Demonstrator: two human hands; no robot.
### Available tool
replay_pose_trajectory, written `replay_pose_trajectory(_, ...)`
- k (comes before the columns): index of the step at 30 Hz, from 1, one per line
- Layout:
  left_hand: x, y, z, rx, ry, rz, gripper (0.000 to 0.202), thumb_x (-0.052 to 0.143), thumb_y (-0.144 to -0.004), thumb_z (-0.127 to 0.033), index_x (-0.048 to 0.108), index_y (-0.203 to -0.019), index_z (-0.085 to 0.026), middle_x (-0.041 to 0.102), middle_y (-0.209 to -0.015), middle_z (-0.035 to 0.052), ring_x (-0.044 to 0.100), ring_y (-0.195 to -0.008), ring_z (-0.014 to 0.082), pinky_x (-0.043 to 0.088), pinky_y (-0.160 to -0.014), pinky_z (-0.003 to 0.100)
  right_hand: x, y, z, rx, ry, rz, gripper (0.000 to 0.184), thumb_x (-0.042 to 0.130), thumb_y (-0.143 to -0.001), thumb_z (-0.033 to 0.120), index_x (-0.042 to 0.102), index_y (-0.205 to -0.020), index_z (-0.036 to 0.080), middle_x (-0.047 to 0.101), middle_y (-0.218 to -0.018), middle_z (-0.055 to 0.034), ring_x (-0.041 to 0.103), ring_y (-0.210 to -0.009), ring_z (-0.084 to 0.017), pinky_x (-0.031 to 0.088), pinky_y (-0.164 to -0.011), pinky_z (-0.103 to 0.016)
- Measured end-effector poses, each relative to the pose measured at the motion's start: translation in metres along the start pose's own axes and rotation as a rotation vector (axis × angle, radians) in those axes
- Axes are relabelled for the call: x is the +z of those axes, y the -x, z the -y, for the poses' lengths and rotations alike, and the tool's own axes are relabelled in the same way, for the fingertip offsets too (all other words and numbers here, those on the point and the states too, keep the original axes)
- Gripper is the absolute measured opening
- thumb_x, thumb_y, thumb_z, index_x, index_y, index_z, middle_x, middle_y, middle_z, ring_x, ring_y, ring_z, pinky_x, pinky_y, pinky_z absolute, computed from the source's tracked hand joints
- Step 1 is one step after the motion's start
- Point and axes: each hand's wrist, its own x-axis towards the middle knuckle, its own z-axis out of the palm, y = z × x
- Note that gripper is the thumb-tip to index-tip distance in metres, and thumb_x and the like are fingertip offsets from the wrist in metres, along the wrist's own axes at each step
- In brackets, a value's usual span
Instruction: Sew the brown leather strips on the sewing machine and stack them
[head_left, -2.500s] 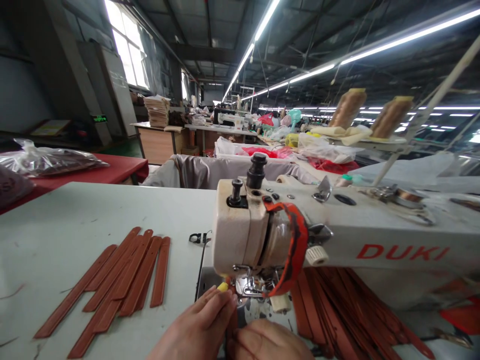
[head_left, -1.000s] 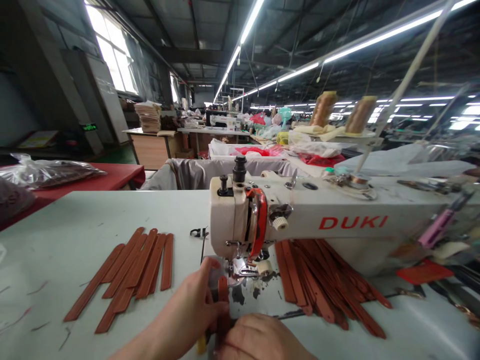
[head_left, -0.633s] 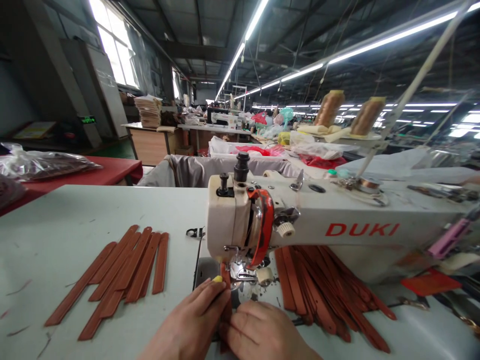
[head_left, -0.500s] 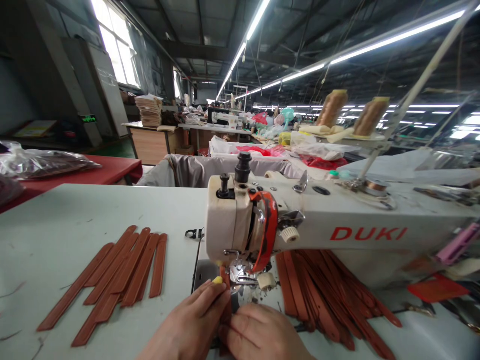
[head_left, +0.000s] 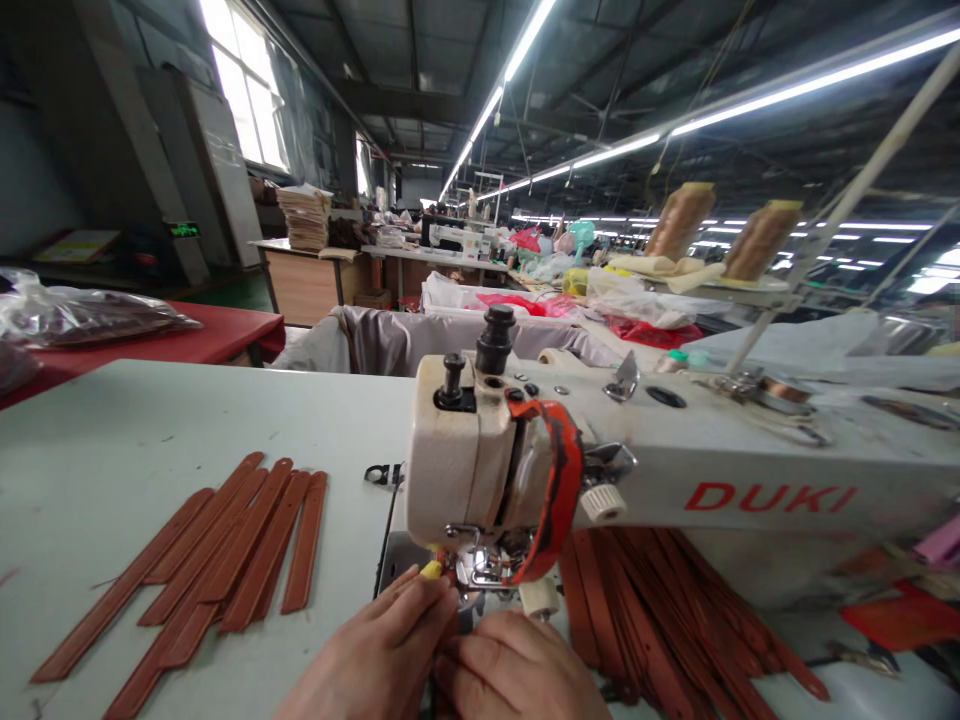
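A brown leather strap (head_left: 451, 628) lies under the presser foot (head_left: 480, 572) of the sewing machine, mostly covered by my hands. On its left side, my left hand (head_left: 382, 640) presses the strap with the fingers together. Something small and yellow (head_left: 432, 570) shows at that hand's fingertips, close to the needle area. My right hand (head_left: 517, 665) is closed over the near part of the strap, its fingers curled and touching the left hand's side. The white machine head (head_left: 450, 450), with an orange-red band (head_left: 561, 490), stands just beyond both hands.
Several brown straps (head_left: 255, 540) lie fanned on the table at left. A bigger pile of straps (head_left: 660, 620) sits under the machine arm (head_left: 750, 460) at right. Behind are a grey cloth-lined bin (head_left: 390, 340), a red-covered table (head_left: 225, 335) and thread cones (head_left: 679, 225).
The camera view has shifted and come slightly closer to the machine. Less of the strap shows ahead of my fingers, which remain on it near the presser foot.
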Motion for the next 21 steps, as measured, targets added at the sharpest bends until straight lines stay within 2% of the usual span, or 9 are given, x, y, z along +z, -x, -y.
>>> replay_pose_trajectory(3, 0.002, 0.0, 0.001, -0.017, 0.033, 0.01, 0.042, 0.044, -0.089, -0.007, 0.053, -0.128, -0.018, 0.071, -0.107, 0.0077, 0.068, -0.107, 0.0175, 0.05, -0.099, 0.021, -0.017, -0.008, -0.002, 0.001, 0.018, -0.024, 0.043, 0.036, -0.105, 0.043, 0.069, -0.084, 0.023, 0.07, -0.072, 0.0011, 0.063, -0.061, -0.015, 0.047, -0.051, -0.028)
replay_pose_trajectory(5, 0.002, 0.001, 0.001, -0.058, 0.061, 0.005, 0.039, 0.045, -0.091, -0.008, 0.053, -0.128, -0.016, 0.071, -0.11, 0.0079, 0.067, -0.109, 0.0164, 0.05, -0.097, 0.016, -0.042, -0.013, -0.01, 0.065, 0.042, -0.005, 0.038, 0.038, -0.104, 0.04, 0.068, -0.088, 0.024, 0.071, -0.076, 0.0008, 0.065, -0.065, -0.016, 0.051, -0.056, -0.028)
replay_pose_trajectory(8, 0.002, 0.004, 0.0, -0.07, 0.027, 0.02, 0.035, 0.045, -0.092, -0.009, 0.053, -0.126, -0.012, 0.07, -0.114, 0.0099, 0.066, -0.111, 0.0166, 0.046, -0.102, 0.017, -0.081, -0.014, -0.031, 0.232, 0.139, 0.112, 0.022, 0.045, -0.1, 0.026, 0.066, -0.107, 0.023, 0.071, -0.085, -0.0019, 0.069, -0.075, -0.017, 0.056, -0.066, -0.028)
replay_pose_trajectory(10, 0.001, 0.004, -0.001, -0.037, -0.03, 0.029, 0.035, 0.041, -0.09, -0.007, 0.057, -0.121, -0.01, 0.071, -0.114, 0.0114, 0.067, -0.111, 0.0173, 0.043, -0.105, 0.02, -0.096, -0.008, -0.048, 0.31, 0.258, 0.167, 0.025, 0.047, -0.098, 0.031, 0.063, -0.114, 0.019, 0.071, -0.091, -0.0061, 0.071, -0.081, -0.021, 0.059, -0.067, -0.031)
replay_pose_trajectory(12, -0.001, 0.004, -0.002, -0.019, -0.074, 0.015, 0.038, 0.038, -0.087, -0.004, 0.06, -0.117, -0.008, 0.072, -0.111, 0.0121, 0.068, -0.109, 0.017, 0.041, -0.106, 0.021, -0.097, 0.002, -0.059, 0.379, 0.378, 0.22, 0.033, 0.051, -0.095, 0.038, 0.062, -0.116, 0.015, 0.071, -0.1, -0.0115, 0.071, -0.09, -0.027, 0.061, -0.071, -0.039)
replay_pose_trajectory(15, -0.004, 0.001, -0.004, -0.004, -0.136, 0.005, 0.043, 0.036, -0.082, 0.0, 0.061, -0.116, -0.005, 0.072, -0.111, 0.013, 0.069, -0.107, 0.0179, 0.04, -0.107, 0.022, -0.084, 0.015, -0.065, 0.462, 0.486, 0.312, 0.042, 0.058, -0.09, 0.041, 0.064, -0.117, 0.009, 0.069, -0.109, -0.0176, 0.071, -0.095, -0.033, 0.061, -0.076, -0.046)
replay_pose_trajectory(18, -0.004, 0.001, -0.005, 0.03, -0.174, 0.023, 0.044, 0.039, -0.08, 0.0, 0.062, -0.117, -0.006, 0.071, -0.114, 0.0123, 0.068, -0.108, 0.0196, 0.039, -0.109, 0.027, -0.075, 0.012, -0.062, 0.541, 0.452, 0.39, 0.036, 0.061, -0.087, 0.033, 0.066, -0.117, 0.013, 0.069, -0.107, -0.0142, 0.071, -0.091, -0.031, 0.061, -0.075, -0.045)
replay_pose_trajectory(21, -0.001, 0.003, -0.008, -0.017, -0.149, 0.009, 0.043, 0.041, -0.082, -0.004, 0.06, -0.119, -0.009, 0.07, -0.118, 0.012, 0.067, -0.111, 0.0195, 0.04, -0.11, 0.027, -0.079, -0.008, -0.057, 0.672, 0.393, 0.529, 0.028, 0.06, -0.088, 0.029, 0.068, -0.113, 0.019, 0.067, -0.109, -0.0102, 0.07, -0.094, -0.03, 0.06, -0.076, -0.045)
